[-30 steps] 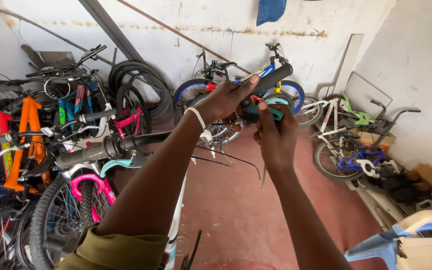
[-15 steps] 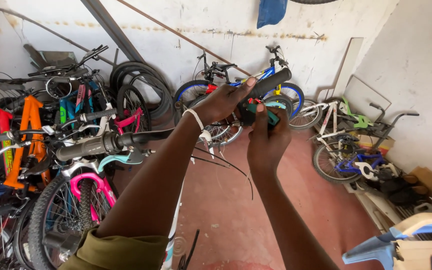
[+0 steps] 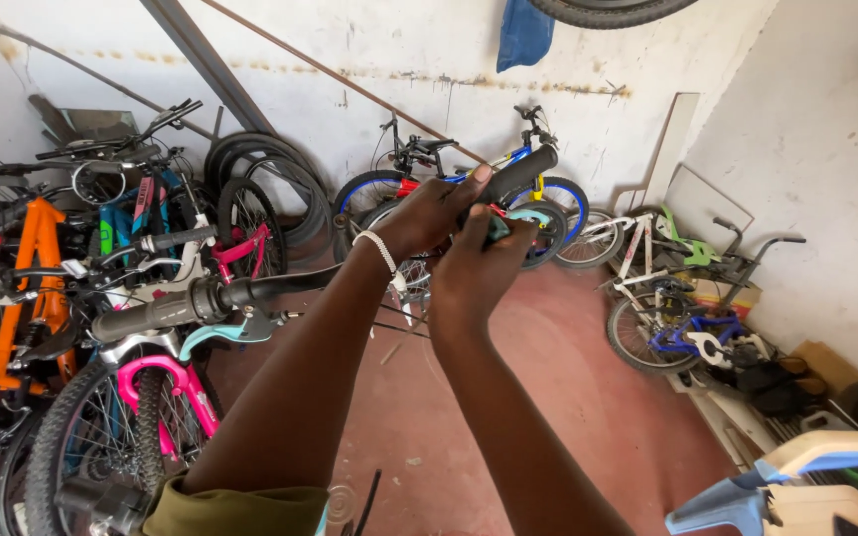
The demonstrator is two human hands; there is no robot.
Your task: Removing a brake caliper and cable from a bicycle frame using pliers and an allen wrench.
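A bicycle handlebar runs across in front of me, with a grey left grip (image 3: 146, 315) and a black right grip (image 3: 520, 173). My left hand (image 3: 427, 213) is closed over the bar just inside the black grip; a white band circles its wrist. My right hand (image 3: 482, 266) is curled below it on a teal brake lever (image 3: 500, 228), which is mostly hidden by the fingers. A second teal lever (image 3: 213, 337) sits under the bar near the grey grip. Thin cables hang beneath my hands.
Bicycles stand packed at the left, among them an orange frame (image 3: 37, 263) and a pink fork (image 3: 156, 382). A blue bicycle (image 3: 469, 184) and loose tyres (image 3: 265, 184) lean on the back wall. Small bikes (image 3: 682, 313) and clutter line the right wall. The floor is red.
Both hands have shifted slightly left and down along the bar end. My right hand has closed further around the teal lever.
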